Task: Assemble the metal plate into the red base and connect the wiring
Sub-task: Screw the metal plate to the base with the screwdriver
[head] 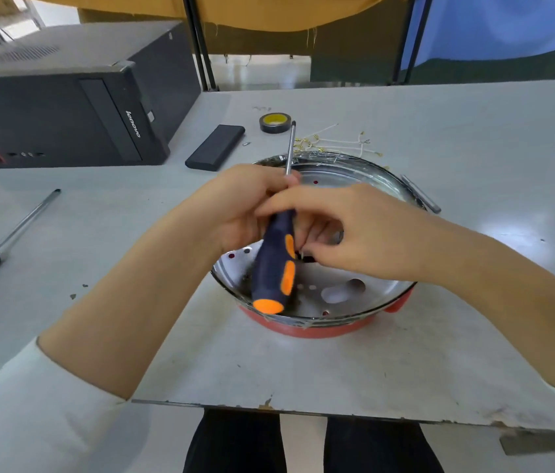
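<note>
While the round silver metal plate (334, 295) sits nested in the red plastic base (306, 331) at the near middle of the grey counter (405, 363), the left hand (235, 209) grips a navy-and-orange screwdriver (276, 268), and the right hand's (347, 233) fingers (313, 249) pinch something small and dark at a plate hole. Seating that piece squarely before driving would likely prevent cross-threading.

Both forearms reach in from the near corners and meet above the metal plate (334, 295), sleeves pushed up to the elbows. The left hand (235, 209) hangs over the plate's middle, fingers curled round a screwdriver (277, 264) whose shaft points away past the plate's far rim. The right hand (347, 230) crosses in front of it, palm down, fingertips bent down to the plate's centre
</note>
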Motion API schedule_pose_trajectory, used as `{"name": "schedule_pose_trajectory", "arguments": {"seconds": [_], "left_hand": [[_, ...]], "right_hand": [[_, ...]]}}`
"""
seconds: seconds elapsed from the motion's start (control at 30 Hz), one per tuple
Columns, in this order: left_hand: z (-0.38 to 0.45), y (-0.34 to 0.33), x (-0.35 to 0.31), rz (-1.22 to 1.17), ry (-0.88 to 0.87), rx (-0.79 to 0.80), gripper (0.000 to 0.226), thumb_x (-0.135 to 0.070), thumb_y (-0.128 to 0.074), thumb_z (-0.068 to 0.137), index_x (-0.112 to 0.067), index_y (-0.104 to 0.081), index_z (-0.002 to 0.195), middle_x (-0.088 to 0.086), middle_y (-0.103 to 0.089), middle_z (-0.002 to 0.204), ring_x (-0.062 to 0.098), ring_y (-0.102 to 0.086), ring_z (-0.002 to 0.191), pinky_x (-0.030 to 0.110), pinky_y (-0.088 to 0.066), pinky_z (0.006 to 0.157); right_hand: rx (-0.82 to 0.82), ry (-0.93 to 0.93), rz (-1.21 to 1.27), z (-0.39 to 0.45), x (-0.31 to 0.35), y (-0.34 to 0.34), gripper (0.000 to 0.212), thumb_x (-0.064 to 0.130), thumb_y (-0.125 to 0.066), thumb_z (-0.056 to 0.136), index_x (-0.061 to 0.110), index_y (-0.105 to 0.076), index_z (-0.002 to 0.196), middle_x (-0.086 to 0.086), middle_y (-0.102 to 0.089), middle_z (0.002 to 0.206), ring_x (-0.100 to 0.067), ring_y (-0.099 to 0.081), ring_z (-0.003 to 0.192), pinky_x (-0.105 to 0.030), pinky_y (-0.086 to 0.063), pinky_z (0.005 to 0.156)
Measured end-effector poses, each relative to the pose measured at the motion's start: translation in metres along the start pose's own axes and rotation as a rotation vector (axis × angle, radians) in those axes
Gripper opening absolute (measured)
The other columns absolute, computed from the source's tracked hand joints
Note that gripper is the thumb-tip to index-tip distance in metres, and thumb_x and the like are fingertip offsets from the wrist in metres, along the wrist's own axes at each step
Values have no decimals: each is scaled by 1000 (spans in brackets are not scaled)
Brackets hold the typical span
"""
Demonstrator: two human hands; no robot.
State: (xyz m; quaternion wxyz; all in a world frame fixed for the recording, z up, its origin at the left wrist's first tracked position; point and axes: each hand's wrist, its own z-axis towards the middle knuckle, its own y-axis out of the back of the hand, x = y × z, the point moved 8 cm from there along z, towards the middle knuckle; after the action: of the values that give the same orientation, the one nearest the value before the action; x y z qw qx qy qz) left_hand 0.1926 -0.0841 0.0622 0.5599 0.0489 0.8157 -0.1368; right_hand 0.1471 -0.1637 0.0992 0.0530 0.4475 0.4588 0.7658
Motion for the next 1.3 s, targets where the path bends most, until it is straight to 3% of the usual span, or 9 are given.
{"name": "schedule_pose_trajectory", "arguments": {"seconds": [0.13, 0.23, 0.4, 0.67, 1.07, 1.3], "left_hand": [[6, 21, -9, 93, 3, -106, 22, -7, -40, 99, -9, -53, 81, 4, -50, 63, 13, -55, 38, 22, -48, 38], [13, 24, -5, 238, 64, -65, 17, -13, -42, 101, -10, -55, 110, -3, -46, 56, 11, -47, 38, 19, -44, 37], [25, 15, -2, 421, 25, 26, 28, -16, -44, 103, -2, -54, 126, -7, -51, 51, 12, -50, 40, 24, -50, 44], [31, 13, 13, 290, -32, 136, 27, -21, -49, 100, -10, -64, 120, -5, -50, 57, 17, -50, 50, 29, -52, 56], [34, 17, 15, 250, -49, 160, 25, -23, -49, 101, -11, -67, 113, 0, -45, 62, 18, -50, 48, 26, -50, 50], [33, 18, 14, 252, -55, 148, 25, -24, -51, 100, -10, -67, 113, 1, -45, 63, 19, -50, 48, 28, -52, 52]], "right_hand": [[53, -83, 361, -10, -12, 14, 63, -8, -65, 80, 38, -54, 122, -2, -71, 84, -14, -69, 76, -18, -54, 73], [227, -164, 380, -15, -23, -2, 52, -8, -67, 80, 32, -56, 113, -4, -72, 85, -15, -70, 75, -22, -56, 74], [390, -237, 463, -15, -27, -22, 34, -11, -70, 77, 14, -56, 95, -6, -72, 82, -18, -70, 76, -22, -55, 73], [397, -194, 497, -18, -24, -28, 34, -11, -70, 76, 15, -49, 74, 1, -73, 80, -9, -69, 76, -15, -50, 71], [363, -164, 401, -20, -25, -28, 35, -7, -71, 78, 17, -46, 72, 2, -74, 83, -9, -69, 80, -14, -48, 73], [379, -138, 348, -19, -23, -29, 33, -5, -71, 79, 17, -47, 72, 1, -73, 83, -11, -69, 81, -23, -53, 78]]}}
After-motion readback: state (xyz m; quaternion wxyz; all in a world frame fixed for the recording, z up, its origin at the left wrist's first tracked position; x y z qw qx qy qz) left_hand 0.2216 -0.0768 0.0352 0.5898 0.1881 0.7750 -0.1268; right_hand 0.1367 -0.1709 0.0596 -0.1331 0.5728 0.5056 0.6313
